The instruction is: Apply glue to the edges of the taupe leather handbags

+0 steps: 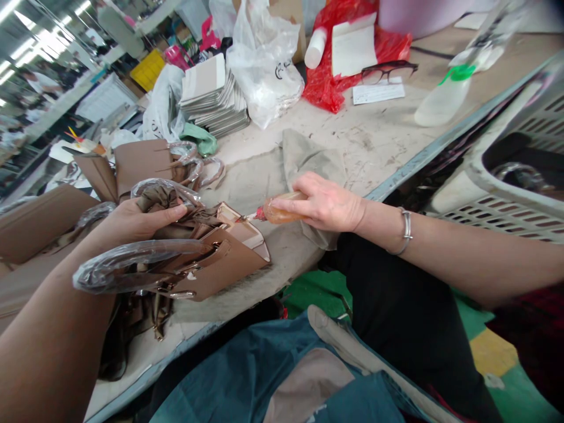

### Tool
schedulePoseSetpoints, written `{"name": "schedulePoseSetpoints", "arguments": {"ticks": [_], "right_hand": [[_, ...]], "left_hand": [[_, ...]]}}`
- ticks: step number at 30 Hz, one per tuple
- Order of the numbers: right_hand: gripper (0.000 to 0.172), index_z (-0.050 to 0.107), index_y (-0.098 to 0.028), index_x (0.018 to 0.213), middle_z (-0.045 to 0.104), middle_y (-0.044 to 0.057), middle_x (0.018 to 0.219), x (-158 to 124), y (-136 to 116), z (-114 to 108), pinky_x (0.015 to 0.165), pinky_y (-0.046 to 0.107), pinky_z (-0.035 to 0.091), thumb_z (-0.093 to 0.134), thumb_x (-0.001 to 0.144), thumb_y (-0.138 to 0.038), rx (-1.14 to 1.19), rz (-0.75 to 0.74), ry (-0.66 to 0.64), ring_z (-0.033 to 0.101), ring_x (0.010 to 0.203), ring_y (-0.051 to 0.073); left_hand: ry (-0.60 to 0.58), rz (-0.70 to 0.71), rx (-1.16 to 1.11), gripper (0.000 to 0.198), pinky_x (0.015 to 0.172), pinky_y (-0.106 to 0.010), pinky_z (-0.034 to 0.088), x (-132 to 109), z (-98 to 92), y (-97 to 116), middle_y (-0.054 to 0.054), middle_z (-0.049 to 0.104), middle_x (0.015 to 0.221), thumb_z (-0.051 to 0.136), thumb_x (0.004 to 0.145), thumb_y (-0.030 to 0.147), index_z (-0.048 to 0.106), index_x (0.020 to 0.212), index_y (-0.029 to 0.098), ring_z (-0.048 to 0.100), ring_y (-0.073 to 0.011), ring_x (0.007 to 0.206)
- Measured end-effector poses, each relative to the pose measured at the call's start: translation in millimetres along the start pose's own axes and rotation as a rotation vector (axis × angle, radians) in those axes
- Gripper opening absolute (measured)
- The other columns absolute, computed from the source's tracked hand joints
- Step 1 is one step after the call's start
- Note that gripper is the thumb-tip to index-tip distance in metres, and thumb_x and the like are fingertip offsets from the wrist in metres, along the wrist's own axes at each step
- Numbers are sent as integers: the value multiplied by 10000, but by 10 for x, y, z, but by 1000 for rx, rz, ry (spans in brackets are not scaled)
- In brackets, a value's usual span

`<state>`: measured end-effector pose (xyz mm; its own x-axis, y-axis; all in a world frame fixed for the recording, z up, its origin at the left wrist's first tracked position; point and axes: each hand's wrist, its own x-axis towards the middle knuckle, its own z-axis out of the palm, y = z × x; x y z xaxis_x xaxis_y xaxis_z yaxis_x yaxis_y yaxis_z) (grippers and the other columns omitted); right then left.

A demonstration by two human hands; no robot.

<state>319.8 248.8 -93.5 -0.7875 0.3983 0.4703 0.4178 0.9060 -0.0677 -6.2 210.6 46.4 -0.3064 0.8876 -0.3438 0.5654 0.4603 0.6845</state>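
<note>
A tan handbag (229, 267) lies on its side on the worktable, its open base end facing right. My left hand (152, 217) is closed on the bunched brown lining (161, 197) at the bag's other end. One handle wrapped in clear plastic (132, 264) loops out below that hand. My right hand (324, 202) is wrapped round a squeeze bottle (284, 208) of amber liquid, probably glue. The bottle's red-collared nozzle (259, 213) points left, its tip at the pale inner edge of the bag.
More tan bags (44, 223) crowd the left. Behind them stand a stack of grey panels (215, 100) and a white plastic bag (264, 64). Eyeglasses (390, 71) and a green-capped bottle (445, 97) lie farther back. A white basket (497, 200) stands beyond the table's right edge.
</note>
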Motion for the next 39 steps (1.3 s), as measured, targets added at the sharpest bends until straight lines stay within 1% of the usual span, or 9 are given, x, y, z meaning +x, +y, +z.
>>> {"name": "schedulePoseSetpoints", "arguments": {"ticks": [4, 9, 13, 17, 23, 27, 30, 36, 39], "right_hand": [[498, 547, -200, 1402, 452, 91, 915, -64, -16, 88, 773, 348, 383, 503, 907, -162, 7, 5, -104, 398, 825, 219], [508, 555, -231, 1393, 460, 99, 943, -115, -75, 117, 794, 342, 396, 563, 888, -174, 14, 12, -193, 431, 883, 239], [482, 598, -249, 1344, 479, 99, 977, -69, -123, 43, 779, 326, 407, 630, 864, -228, 74, 100, -257, 484, 895, 241], [466, 638, -296, 1284, 491, 56, 930, -6, -166, -75, 698, 273, 391, 691, 822, -269, 218, 228, -346, 532, 820, 200], [548, 590, -308, 1353, 547, 62, 971, 23, -211, -150, 697, 269, 392, 696, 818, -366, 259, 394, -423, 567, 819, 199], [519, 622, -300, 1319, 608, 61, 961, 74, -226, -170, 717, 276, 404, 686, 812, -390, 263, 430, -470, 597, 864, 217], [504, 668, -284, 1263, 653, 49, 904, 124, -214, -198, 715, 277, 411, 716, 774, -398, 300, 421, -521, 612, 854, 220], [570, 656, -243, 1292, 708, 69, 978, 150, -192, -213, 747, 290, 439, 722, 755, -420, 328, 458, -487, 634, 922, 243], [519, 688, -241, 1243, 726, 51, 954, 139, -212, -230, 712, 277, 448, 716, 747, -392, 366, 495, -540, 648, 876, 229]], "left_hand": [[-25, -61, -60, 492, 494, -220, 570, -51, 33, 28, -14, 748, 759, 885, 579, 353, 682, 982, 157, 689, -164, 571], [25, 39, 23, 366, 527, -311, 603, -156, 96, 49, -9, 726, 718, 820, 634, 297, 682, 936, 143, 690, -187, 567], [47, 99, 98, 373, 594, -284, 611, -235, 114, -15, -7, 738, 766, 822, 601, 367, 703, 891, 166, 690, -167, 616], [128, 93, 152, 343, 632, -264, 608, -369, 181, -39, 17, 740, 750, 806, 571, 406, 715, 828, 197, 701, -172, 675], [175, 116, 216, 395, 791, -389, 605, -563, 275, -87, -14, 739, 772, 758, 509, 498, 721, 769, 202, 686, -237, 755], [131, 193, 274, 435, 918, -493, 537, -608, 242, -215, -52, 742, 866, 737, 603, 554, 720, 856, 201, 675, -281, 842], [101, 248, 285, 424, 914, -523, 520, -629, 208, -327, -67, 741, 904, 737, 665, 553, 718, 907, 205, 675, -291, 848], [99, 253, 292, 428, 887, -472, 526, -718, 217, -484, -68, 739, 890, 728, 682, 569, 701, 898, 200, 676, -280, 833], [120, 274, 313, 433, 843, -438, 533, -751, 223, -541, -57, 733, 891, 729, 697, 584, 703, 917, 212, 674, -269, 821]]}}
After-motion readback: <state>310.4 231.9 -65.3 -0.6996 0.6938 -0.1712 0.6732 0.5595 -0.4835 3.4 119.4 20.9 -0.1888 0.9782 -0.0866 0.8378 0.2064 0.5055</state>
